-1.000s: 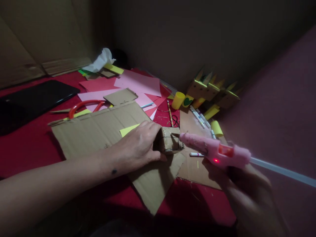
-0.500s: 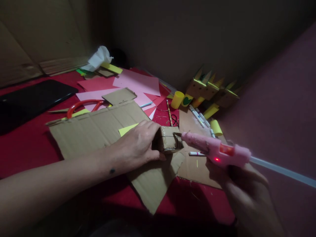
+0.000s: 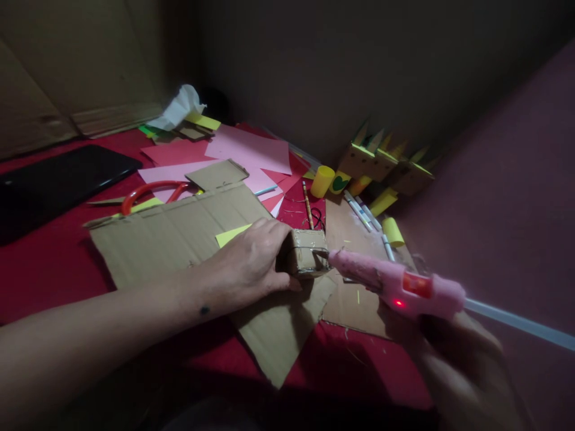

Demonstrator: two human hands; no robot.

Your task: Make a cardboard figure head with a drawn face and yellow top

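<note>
Closed around the left side of a small cardboard box [image 3: 309,252] is my left hand [image 3: 258,263], its thumb low on the near side. A thin dark line crosses the face of the box. My right hand [image 3: 449,353] grips a pink glue gun [image 3: 399,281] with a lit red light and a pale glue stick out of its back. The nozzle points left at the right part of the box face; whether it touches is hard to tell. Beneath my left hand lies a large cardboard sheet [image 3: 175,233].
Red-handled scissors [image 3: 153,188] and a black device [image 3: 67,179] lie at the left. Pink paper [image 3: 247,149] is behind. At the right are markers [image 3: 358,211], yellow paper rolls [image 3: 322,182] and spiked cardboard pieces [image 3: 381,160]. A pink wall [image 3: 516,197] bounds the right side.
My right hand and the glue gun have moved slightly right and down, with the nozzle now lower on the box face. My left hand and the box look unmoved.
</note>
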